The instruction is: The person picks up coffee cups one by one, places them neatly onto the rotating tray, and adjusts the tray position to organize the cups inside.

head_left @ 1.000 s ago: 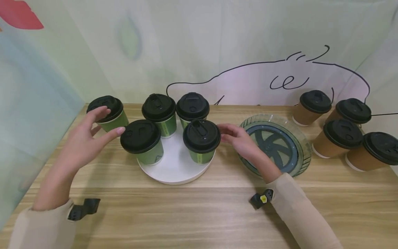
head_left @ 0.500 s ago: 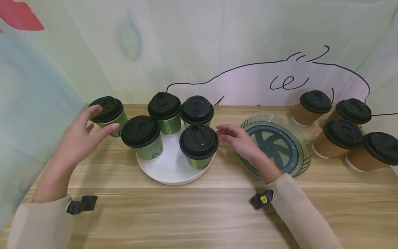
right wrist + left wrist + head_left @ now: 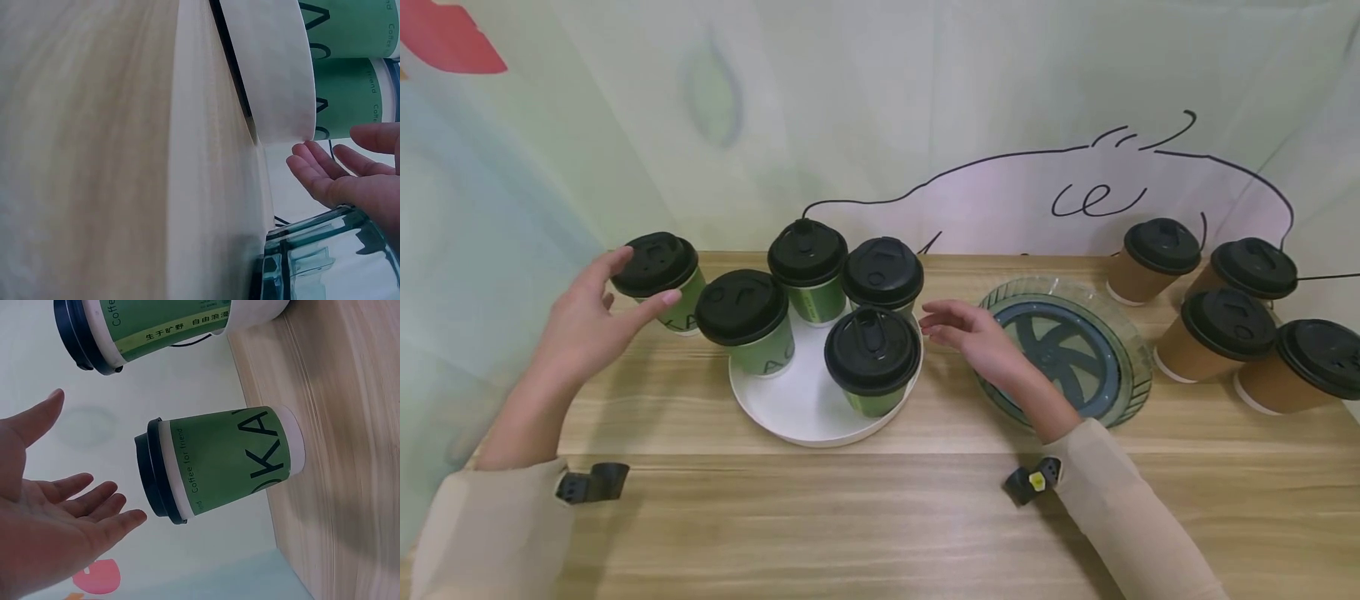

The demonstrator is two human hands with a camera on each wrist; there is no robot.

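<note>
Beside the lone green paper cup [image 3: 661, 265] with a black lid, my left hand [image 3: 587, 325] hovers with thumb and fingers spread. In the left wrist view the fingertips are near that cup's lid [image 3: 159, 475], and the palm holds nothing. Several more lidded green cups, including a front one [image 3: 872, 358] and a left one [image 3: 743, 321], stand on a round white turntable [image 3: 808, 412]. To its right, my right hand [image 3: 973, 335] has loosely bent fingers. In the right wrist view its fingertips are right at the rim of the turntable [image 3: 275, 69].
A round green-tinted glass dish [image 3: 1131, 358] with a blue ring inside lies under and beside my right wrist. Several brown cups with black lids, one of them here [image 3: 1161, 258], stand at the right. A printed curtain [image 3: 880, 100] hangs behind the wooden table [image 3: 820, 525].
The turntable has rotated clockwise seen from above: the back cups moved right, the front cup left and nearer, the left cup away. My left hand drew back left; the right hand barely shifted.
</note>
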